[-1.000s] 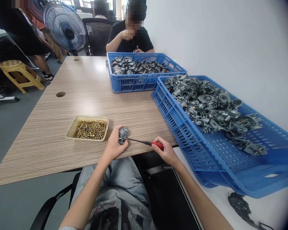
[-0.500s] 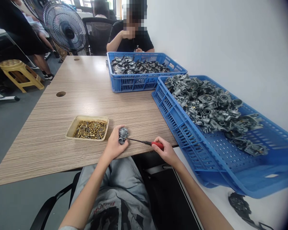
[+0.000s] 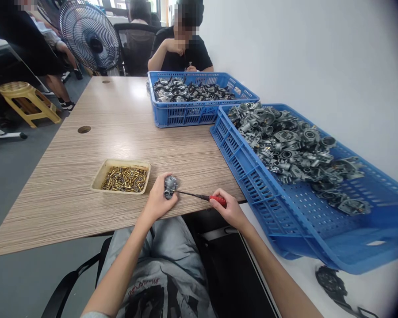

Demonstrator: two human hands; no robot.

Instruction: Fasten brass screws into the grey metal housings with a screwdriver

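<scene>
The near edge of the wooden-laminate table (image 3: 66,194) runs directly below both hands, and the left wrist crosses it. The left hand (image 3: 157,198) has its fingers curled closed around a die-cast carburetor body (image 3: 170,187), which sits at the top of the grip with its metal face exposed, above the tabletop. The right hand (image 3: 228,210) has its fingers clamped on the red handle of a screwdriver (image 3: 218,201). The thin shaft points left at the carburetor body, its tip at or just beside the body's right side; contact cannot be confirmed from this view. Nothing stands between the two hands except the shaft.

A shallow beige tray (image 3: 96,182) of brass fittings lies just left of the left hand. A large blue plastic crate (image 3: 242,176) of carburetor bodies overlaps the table's right edge, its wall near the right hand. A second blue crate (image 3: 182,115) of parts stands farther along the table, and a co-worker (image 3: 181,51) sits beyond it.
</scene>
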